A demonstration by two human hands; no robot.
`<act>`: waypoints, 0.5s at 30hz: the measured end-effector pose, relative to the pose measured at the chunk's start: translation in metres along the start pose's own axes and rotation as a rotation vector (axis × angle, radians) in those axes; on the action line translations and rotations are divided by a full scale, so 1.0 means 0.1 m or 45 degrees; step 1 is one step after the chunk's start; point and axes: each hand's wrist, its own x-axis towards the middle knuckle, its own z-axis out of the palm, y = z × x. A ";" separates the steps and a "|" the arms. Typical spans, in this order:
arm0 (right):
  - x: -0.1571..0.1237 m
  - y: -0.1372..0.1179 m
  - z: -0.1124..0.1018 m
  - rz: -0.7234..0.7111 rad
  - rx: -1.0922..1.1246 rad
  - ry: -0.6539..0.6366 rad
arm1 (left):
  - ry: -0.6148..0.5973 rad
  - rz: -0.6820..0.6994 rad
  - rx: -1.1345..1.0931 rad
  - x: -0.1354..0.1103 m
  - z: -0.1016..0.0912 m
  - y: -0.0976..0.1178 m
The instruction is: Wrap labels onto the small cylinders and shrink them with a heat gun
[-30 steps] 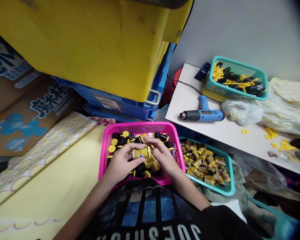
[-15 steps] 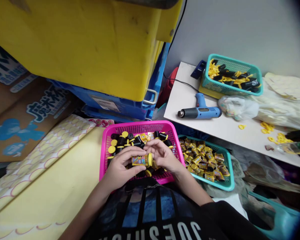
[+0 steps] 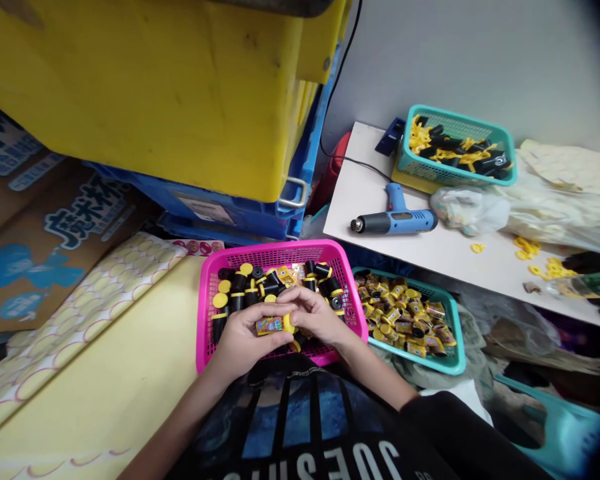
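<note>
Cramped workshop — stacked crates [image 3: 145, 100], heat gun [image 3: 393, 219], parts baskets [image 3: 275, 248].

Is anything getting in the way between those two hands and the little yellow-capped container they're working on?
Nothing visible does. The left hand and right hand both touch the labelled yellow-capped container directly, over the pink plastic basket. The black cylinders lie in the basket beyond the hands, not between them and it.

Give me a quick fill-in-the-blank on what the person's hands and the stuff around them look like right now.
The left hand and right hand hold a labelled yellow cylinder over a basket whose colour is ____.
A blue heat gun lies on the ____ tabletop.
The teal basket on that tabletop holds black pieces and ____ pieces.
Missing words: pink; white; yellow.
</note>
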 end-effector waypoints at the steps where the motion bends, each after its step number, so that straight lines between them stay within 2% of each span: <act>1: 0.00 0.01 0.01 -0.012 -0.007 0.015 | 0.003 -0.016 0.013 0.00 0.01 -0.01; 6: -0.01 0.07 0.01 -0.058 0.018 0.018 | -0.021 -0.101 0.044 -0.02 0.03 -0.10; 11: -0.09 0.04 -0.09 -0.068 0.246 -0.074 | 0.011 -0.051 -0.381 0.00 0.05 -0.18; 15: -0.17 -0.03 -0.13 -0.069 0.053 -0.112 | -0.056 -0.057 -0.443 0.03 0.05 -0.21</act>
